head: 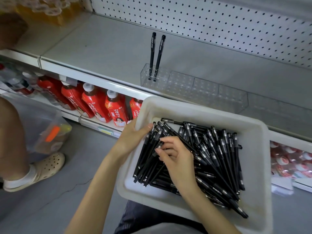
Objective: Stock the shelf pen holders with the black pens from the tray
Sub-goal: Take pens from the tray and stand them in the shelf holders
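A white plastic tray sits low in front of the shelf, full of several black pens in a loose heap. My left hand grips the tray's left rim, thumb over the edge. My right hand is down in the heap, and its fingertips pinch one black pen near the cap. On the grey shelf stands a row of clear pen holders. Two black pens stand upright in the leftmost holder. The other holders look empty.
A white pegboard backs the shelf. Red drink bottles line the lower shelf on the left, and red-and-white packets lie at lower right. Another person's leg and beige clog stand on the floor at left, beside a clear bag.
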The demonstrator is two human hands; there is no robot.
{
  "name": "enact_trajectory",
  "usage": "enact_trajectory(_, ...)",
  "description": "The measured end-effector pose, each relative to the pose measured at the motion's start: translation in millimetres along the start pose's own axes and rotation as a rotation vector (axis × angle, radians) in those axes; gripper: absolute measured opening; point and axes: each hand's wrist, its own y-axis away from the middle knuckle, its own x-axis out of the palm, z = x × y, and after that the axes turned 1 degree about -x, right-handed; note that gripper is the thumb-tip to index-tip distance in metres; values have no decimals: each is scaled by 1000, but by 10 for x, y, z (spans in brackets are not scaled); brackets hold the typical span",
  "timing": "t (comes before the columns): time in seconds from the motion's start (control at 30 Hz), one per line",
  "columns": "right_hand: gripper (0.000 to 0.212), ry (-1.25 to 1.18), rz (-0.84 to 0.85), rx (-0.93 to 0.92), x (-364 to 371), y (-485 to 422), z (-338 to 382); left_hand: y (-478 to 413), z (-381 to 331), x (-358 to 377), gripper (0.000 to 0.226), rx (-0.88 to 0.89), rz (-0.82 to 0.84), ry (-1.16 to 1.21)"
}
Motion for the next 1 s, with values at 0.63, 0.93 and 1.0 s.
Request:
enact_trajectory(0.63, 29, -251, -78, -52, -454, -444, 633, -112, 16, -14, 23, 61, -68, -144)
enact_trajectory(0.93, 27, -173, -237, -502, -866, -1355, 1529, -481, -371, -147, 46, 368, -439, -28)
enact_trajectory(1.0, 27, -116, -240, -502, -810, -1542, 1577, -671, -518, -205, 51, 391, -378, 20)
